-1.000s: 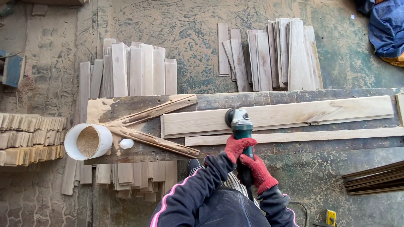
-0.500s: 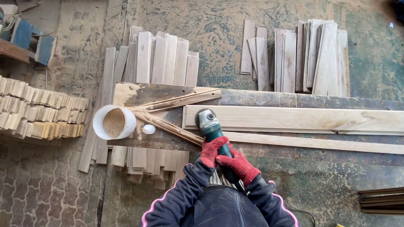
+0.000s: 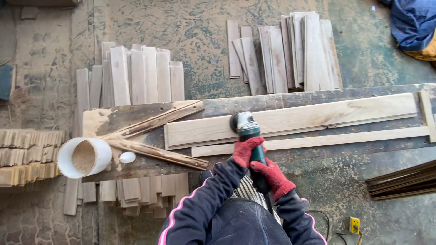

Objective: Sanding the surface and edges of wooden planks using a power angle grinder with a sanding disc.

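Both my hands wear red gloves and grip a green angle grinder (image 3: 247,129). My left hand (image 3: 245,150) holds its body near the head. My right hand (image 3: 273,177) holds the rear handle. The grinder's disc rests on a long pale wooden plank (image 3: 318,117) lying across a dark workbench (image 3: 218,109). A thinner pale strip (image 3: 345,138) lies in front of the plank.
A white bucket of sawdust (image 3: 84,157) and a small white cap (image 3: 127,157) sit at the bench's left end beside two rough wooden strips (image 3: 154,120). Stacks of short boards (image 3: 136,75) (image 3: 290,50) lie on the floor behind. A yellow plug socket (image 3: 354,224) lies lower right.
The grinder has slid right along the plank from its left end, and my view has swung back to the right.
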